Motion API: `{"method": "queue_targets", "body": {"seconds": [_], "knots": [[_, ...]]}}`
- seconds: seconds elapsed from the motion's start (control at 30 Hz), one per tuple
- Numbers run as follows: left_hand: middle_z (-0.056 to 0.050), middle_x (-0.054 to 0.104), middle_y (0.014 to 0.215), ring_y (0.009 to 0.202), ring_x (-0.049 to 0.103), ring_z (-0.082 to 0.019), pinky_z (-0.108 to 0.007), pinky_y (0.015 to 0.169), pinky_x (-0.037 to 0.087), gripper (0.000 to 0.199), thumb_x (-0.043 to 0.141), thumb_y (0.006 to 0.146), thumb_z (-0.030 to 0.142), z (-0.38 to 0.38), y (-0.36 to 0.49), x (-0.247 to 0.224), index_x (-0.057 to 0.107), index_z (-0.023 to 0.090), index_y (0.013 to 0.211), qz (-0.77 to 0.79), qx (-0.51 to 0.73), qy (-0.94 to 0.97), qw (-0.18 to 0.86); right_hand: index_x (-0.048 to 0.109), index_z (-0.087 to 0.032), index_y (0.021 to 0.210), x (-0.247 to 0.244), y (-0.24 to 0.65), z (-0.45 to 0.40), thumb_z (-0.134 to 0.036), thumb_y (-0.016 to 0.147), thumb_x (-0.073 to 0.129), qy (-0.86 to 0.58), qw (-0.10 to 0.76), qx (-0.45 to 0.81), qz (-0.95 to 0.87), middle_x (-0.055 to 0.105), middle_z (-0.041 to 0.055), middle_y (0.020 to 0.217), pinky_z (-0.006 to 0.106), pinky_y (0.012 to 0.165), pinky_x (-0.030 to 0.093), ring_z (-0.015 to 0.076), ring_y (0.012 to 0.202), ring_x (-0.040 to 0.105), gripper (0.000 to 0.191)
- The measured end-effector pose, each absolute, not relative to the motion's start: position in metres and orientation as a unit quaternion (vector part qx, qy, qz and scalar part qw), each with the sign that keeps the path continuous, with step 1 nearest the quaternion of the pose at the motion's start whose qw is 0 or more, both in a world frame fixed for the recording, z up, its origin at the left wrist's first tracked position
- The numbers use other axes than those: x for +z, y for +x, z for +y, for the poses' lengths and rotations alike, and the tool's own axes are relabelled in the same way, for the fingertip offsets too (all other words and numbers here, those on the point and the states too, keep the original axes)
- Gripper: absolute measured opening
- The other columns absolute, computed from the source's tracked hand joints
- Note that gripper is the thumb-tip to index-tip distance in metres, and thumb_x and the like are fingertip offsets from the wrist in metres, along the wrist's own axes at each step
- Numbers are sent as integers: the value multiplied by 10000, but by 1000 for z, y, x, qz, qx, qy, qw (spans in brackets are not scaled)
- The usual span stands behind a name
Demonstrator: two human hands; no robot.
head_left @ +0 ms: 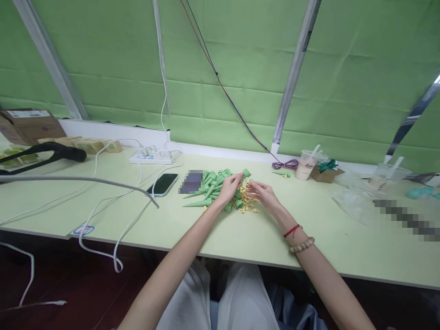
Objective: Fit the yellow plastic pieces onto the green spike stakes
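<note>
- The power strip [151,158] lay along the back of the table [237,236], probably to leave the front free.
- The phone [164,184] lay flat beside the work.
- The heaped green spikes [213,184] sat before the person, presumably for short reaches.
- The left hand [231,187] pinched a green piece [246,173], head outward, apparently presenting it to its partner.
- The yellow pieces [244,207] lay scattered between the hands.
- The right hand [264,193] brought its fingertips together beside them; whether they gripped one could not be told.
</note>
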State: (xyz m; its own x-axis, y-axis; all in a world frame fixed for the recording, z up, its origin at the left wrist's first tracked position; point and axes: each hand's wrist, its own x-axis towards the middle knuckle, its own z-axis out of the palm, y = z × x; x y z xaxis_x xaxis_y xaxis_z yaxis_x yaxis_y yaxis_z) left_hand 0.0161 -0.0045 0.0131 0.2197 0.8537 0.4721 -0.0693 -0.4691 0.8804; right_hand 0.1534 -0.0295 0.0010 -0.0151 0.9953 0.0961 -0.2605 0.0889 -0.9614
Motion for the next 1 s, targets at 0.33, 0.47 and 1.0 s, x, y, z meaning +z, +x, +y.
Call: {"method": "queue_targets", "body": {"seconds": [0.33, 0.47, 1.0], "knots": [[9, 487, 545, 534, 408, -98, -242, 538, 335, 410, 494, 749, 505, -1, 16, 6, 597, 134, 608, 298, 513, 705, 389, 688, -147, 709, 2, 156, -30, -343, 609, 724, -430, 538, 510, -514, 682, 35, 659, 267, 682, 541, 146, 629, 648, 223], [25, 382, 502, 508, 337, -91, -239, 494, 273, 426, 467, 764, 515, -1, 16, 3, 527, 148, 557, 326, 509, 717, 348, 698, -162, 685, -3, 152, -33, -400, 632, 680, -470, 589, 249, -608, 693, 58, 705, 336, 684, 526, 202, 662, 643, 245], [24, 375, 447, 463, 334, -89, -245, 487, 287, 488, 447, 776, 536, -8, 14, 15, 432, 158, 469, 302, 510, 708, 383, 631, -169, 677, 6, 155, -38, -428, 607, 721, -320, 472, 647, -505, 596, -18, 608, 257, 660, 535, 87, 561, 576, 283]]}}
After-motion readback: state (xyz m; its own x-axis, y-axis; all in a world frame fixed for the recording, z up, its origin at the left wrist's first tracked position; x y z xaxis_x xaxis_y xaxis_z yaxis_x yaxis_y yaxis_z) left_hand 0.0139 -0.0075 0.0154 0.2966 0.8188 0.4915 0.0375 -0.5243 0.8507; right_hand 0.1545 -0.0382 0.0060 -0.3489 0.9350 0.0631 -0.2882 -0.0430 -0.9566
